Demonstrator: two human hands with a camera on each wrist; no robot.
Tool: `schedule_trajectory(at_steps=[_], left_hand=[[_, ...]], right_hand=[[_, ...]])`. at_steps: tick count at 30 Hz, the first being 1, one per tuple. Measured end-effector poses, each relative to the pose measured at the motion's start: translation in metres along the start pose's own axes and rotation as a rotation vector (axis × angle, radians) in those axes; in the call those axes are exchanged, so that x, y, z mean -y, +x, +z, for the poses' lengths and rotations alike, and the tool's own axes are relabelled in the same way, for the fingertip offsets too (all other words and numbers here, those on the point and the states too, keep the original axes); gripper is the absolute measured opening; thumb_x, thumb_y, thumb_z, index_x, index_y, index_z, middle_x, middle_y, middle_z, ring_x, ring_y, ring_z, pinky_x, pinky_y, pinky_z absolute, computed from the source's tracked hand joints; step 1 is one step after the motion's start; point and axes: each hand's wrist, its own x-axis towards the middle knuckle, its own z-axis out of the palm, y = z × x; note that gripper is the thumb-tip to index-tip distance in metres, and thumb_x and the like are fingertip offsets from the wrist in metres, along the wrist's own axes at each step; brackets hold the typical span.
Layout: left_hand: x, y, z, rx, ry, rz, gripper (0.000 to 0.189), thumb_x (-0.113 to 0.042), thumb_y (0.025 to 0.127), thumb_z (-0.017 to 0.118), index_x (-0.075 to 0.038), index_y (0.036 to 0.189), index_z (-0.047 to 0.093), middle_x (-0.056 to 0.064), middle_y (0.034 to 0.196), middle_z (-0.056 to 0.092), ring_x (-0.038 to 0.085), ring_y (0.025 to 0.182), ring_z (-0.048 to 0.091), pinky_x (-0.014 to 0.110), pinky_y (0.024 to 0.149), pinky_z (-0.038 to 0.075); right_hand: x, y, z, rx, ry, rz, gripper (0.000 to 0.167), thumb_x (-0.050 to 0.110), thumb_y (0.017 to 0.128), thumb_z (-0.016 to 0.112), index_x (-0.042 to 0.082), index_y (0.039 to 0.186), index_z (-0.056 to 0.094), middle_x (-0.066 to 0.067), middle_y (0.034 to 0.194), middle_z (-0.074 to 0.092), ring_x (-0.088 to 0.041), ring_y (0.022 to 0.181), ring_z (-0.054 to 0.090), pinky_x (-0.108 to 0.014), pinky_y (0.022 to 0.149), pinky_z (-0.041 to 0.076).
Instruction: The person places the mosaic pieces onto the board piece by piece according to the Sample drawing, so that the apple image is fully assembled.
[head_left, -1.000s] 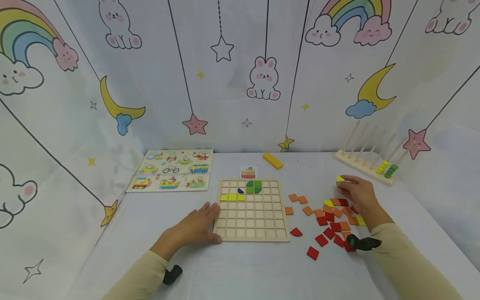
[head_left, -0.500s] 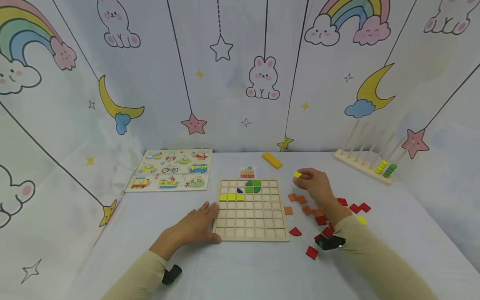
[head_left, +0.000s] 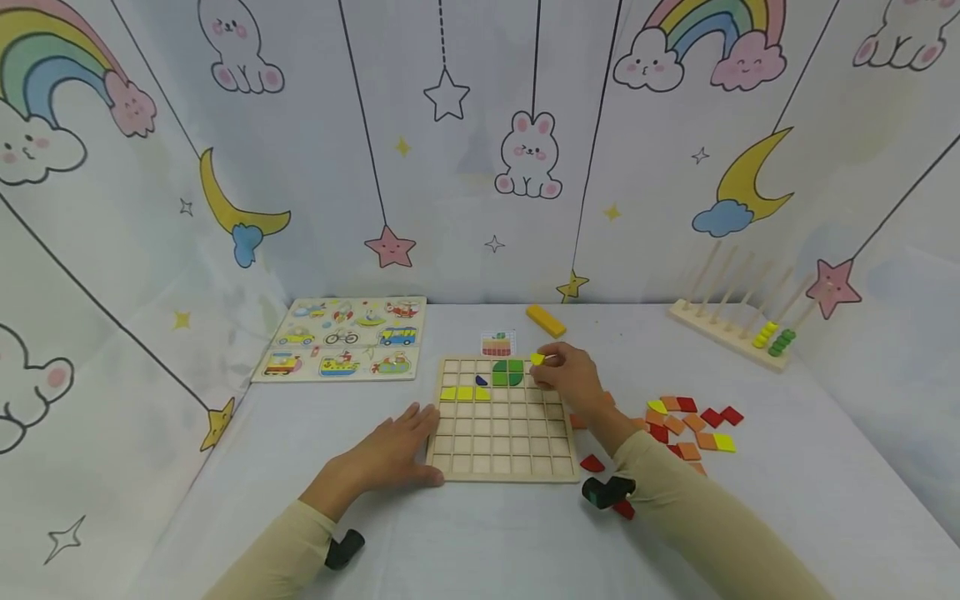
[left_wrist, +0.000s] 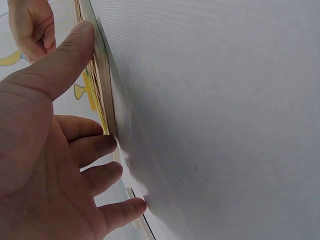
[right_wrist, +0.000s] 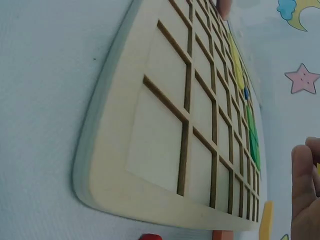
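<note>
A wooden grid board (head_left: 528, 443) lies on the white table. Green tiles (head_left: 508, 373) make a round shape in its top rows, beside a small dark blue piece (head_left: 482, 381). Three yellow tiles (head_left: 465, 394) sit in a row at the left. My left hand (head_left: 393, 450) rests on the table with straight fingers touching the board's left edge; the left wrist view shows its thumb (left_wrist: 75, 47) against that edge. Above the board's upper right corner, my right hand (head_left: 573, 382) pinches a yellow tile (head_left: 537, 359) between thumb and fingers.
Loose orange, red and yellow tiles (head_left: 675, 425) are scattered right of the board, partly behind my right arm. Behind it lie a small picture card (head_left: 498, 343) and a yellow bar (head_left: 546, 321). A vehicle puzzle (head_left: 341, 340) is back left; a bead rack (head_left: 727, 335), back right.
My right hand has carried the yellow tile leftward from above the loose tiles to the board's upper right. The left hand has stayed in place.
</note>
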Motion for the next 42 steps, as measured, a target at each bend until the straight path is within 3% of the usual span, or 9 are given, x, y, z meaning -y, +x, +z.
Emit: schedule_trajectory(at_steps=[6,9,13,23,42], left_hand=[[0.0,0.001,-0.001,-0.004,0.011,0.002,0.098,-0.051,0.085,0.08,-0.008,0.159,0.034,0.007,0.166,0.031,0.033,0.156,0.021,0.061,0.121,0.026],[0.0,0.001,-0.001,-0.003,0.008,0.0,0.098,-0.051,0.085,0.08,-0.008,0.159,0.034,0.007,0.166,0.031,0.033,0.156,0.021,0.061,0.121,0.027],[-0.002,0.0,-0.001,0.001,-0.013,0.002,0.097,-0.05,0.084,0.08,-0.007,0.159,0.035,0.008,0.166,0.031,0.033,0.156,0.021,0.062,0.121,0.026],[-0.003,0.0,-0.002,0.004,0.005,0.002,0.097,-0.051,0.084,0.08,-0.007,0.159,0.035,0.008,0.166,0.032,0.033,0.155,0.022,0.061,0.12,0.027],[-0.002,0.001,-0.001,0.009,-0.003,-0.005,0.098,-0.051,0.084,0.08,-0.008,0.159,0.034,0.008,0.166,0.031,0.033,0.156,0.02,0.061,0.121,0.026]], right_hand=[[-0.004,-0.001,0.017,0.027,-0.164,-0.031,0.038,0.019,0.086,0.082,0.007,0.119,0.066,-0.01,0.101,0.067,-0.02,0.08,0.065,-0.028,0.069,0.057],[-0.006,-0.003,0.029,0.031,-0.272,-0.087,0.033,0.021,0.085,0.083,0.007,0.112,0.069,-0.006,0.096,0.068,-0.019,0.081,0.064,-0.029,0.068,0.054],[-0.01,-0.005,0.044,0.04,-0.367,-0.09,0.031,0.023,0.084,0.085,0.009,0.107,0.07,-0.001,0.091,0.067,-0.017,0.083,0.06,-0.029,0.071,0.051],[-0.007,-0.013,0.052,0.051,-0.384,-0.069,0.031,0.022,0.082,0.085,0.008,0.104,0.068,-0.003,0.086,0.063,-0.018,0.076,0.056,-0.03,0.065,0.046],[0.001,-0.007,0.058,0.06,-0.552,-0.038,0.033,0.029,0.081,0.088,0.009,0.088,0.062,-0.003,0.083,0.06,-0.019,0.077,0.055,-0.029,0.063,0.043]])
